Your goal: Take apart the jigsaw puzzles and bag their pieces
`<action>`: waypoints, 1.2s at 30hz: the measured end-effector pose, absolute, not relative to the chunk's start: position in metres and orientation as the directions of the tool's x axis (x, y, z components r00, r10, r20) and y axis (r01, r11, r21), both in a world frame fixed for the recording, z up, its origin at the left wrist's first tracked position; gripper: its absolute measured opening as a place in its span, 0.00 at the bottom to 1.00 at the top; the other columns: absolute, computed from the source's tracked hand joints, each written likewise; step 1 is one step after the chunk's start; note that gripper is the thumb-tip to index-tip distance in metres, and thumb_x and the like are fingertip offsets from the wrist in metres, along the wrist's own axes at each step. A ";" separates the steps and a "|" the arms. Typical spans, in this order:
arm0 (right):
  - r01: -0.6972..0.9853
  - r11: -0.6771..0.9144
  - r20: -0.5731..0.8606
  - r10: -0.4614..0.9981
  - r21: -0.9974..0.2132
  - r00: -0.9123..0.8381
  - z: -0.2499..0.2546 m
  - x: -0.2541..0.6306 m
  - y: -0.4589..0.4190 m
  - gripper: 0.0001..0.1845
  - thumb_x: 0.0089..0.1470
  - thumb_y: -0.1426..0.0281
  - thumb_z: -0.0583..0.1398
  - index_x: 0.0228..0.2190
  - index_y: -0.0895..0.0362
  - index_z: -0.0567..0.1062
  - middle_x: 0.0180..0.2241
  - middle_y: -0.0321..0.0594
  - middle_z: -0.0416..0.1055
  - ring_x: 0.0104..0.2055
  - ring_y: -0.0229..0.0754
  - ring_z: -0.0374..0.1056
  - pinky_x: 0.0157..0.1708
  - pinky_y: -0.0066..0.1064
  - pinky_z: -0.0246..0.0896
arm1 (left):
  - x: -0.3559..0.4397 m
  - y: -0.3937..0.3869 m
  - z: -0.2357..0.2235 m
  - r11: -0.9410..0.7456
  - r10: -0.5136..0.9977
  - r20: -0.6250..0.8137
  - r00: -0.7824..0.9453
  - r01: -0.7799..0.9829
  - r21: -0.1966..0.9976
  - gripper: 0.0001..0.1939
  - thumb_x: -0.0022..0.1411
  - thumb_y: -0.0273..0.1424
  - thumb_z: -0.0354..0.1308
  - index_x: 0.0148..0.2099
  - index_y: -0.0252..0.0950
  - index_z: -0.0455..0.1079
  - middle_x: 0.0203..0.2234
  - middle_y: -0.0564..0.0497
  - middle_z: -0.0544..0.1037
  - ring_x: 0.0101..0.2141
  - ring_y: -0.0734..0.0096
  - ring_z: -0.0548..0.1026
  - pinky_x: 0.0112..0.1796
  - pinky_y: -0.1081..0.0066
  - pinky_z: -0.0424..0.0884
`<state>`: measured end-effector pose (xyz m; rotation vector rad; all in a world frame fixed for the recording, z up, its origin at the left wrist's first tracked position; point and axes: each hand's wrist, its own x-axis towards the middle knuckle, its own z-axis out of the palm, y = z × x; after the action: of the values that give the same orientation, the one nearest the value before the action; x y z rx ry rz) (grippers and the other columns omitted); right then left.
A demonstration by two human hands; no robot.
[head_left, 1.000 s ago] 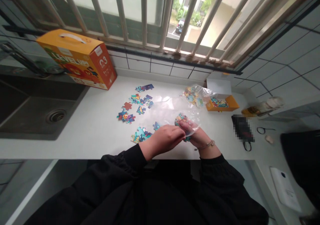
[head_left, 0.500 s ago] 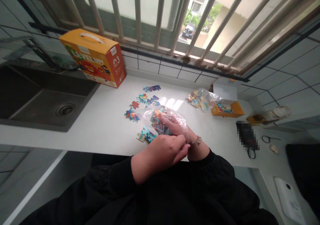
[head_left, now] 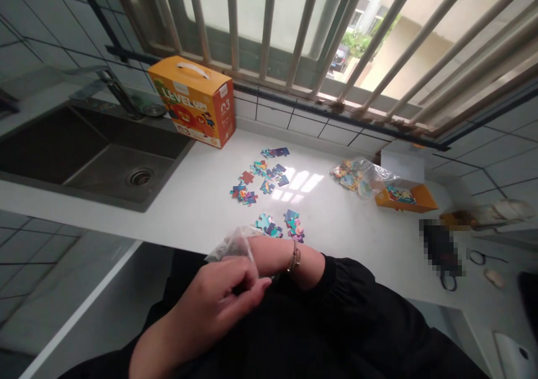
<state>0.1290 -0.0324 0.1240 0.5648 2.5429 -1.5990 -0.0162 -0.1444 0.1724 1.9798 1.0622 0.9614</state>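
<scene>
At the counter's front edge, my left hand (head_left: 218, 289) is closed on the rim of a clear plastic bag (head_left: 229, 243), thumb and fingers pinched together. My right hand (head_left: 267, 254), with a bracelet at the wrist, reaches into the mouth of this bag. Its fingers are hidden by the plastic and my left hand. Just beyond lie jigsaw puzzle pieces (head_left: 269, 225) and a second small group of puzzle pieces (head_left: 293, 226). Farther back are more loose puzzle pieces (head_left: 244, 194), some overlapping.
An orange puzzle box (head_left: 195, 107) with a handle stands beside the sink (head_left: 105, 166). To the right lie another bag of puzzle pieces (head_left: 355, 177) and an open small box (head_left: 406, 197) with pieces inside. A barred window (head_left: 269, 31) is behind the counter.
Both hands and the bag have moved left and toward my body, uncovering puzzle pieces on the counter. The right hand's fingers, visible before through the plastic, are now hidden. The view has shifted left.
</scene>
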 end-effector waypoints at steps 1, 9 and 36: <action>0.408 0.363 -0.304 0.310 -0.838 -0.901 0.131 0.131 -0.037 0.05 0.59 0.69 0.67 0.31 0.58 0.79 0.32 0.36 0.79 0.35 0.39 0.72 0.37 0.28 0.68 | -0.022 -0.149 0.171 -0.411 0.888 0.274 0.369 0.369 0.834 0.12 0.73 0.26 0.61 0.34 0.37 0.68 0.25 0.59 0.72 0.25 0.81 0.68 0.29 0.77 0.64; 0.064 0.288 0.115 0.562 -0.955 -0.819 0.187 0.217 -0.050 0.13 0.74 0.65 0.58 0.46 0.54 0.83 0.41 0.41 0.85 0.44 0.41 0.81 0.50 0.34 0.75 | -0.063 -0.160 0.179 -0.187 0.968 0.246 -0.054 0.500 0.845 0.14 0.76 0.31 0.57 0.34 0.39 0.70 0.27 0.59 0.74 0.26 0.80 0.72 0.30 0.78 0.67; 0.853 0.154 -0.168 0.948 -0.499 -0.269 0.051 0.285 0.002 0.09 0.61 0.61 0.69 0.37 0.54 0.81 0.35 0.40 0.80 0.38 0.45 0.75 0.43 0.36 0.66 | -0.097 -0.135 0.164 0.040 0.939 0.113 -0.325 0.430 0.902 0.12 0.72 0.37 0.64 0.35 0.37 0.72 0.30 0.54 0.78 0.32 0.70 0.76 0.37 0.70 0.71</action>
<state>0.2845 0.0016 0.0506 1.9963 2.5192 -0.8612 -0.0970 -0.1351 0.1644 1.3798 1.7959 1.2531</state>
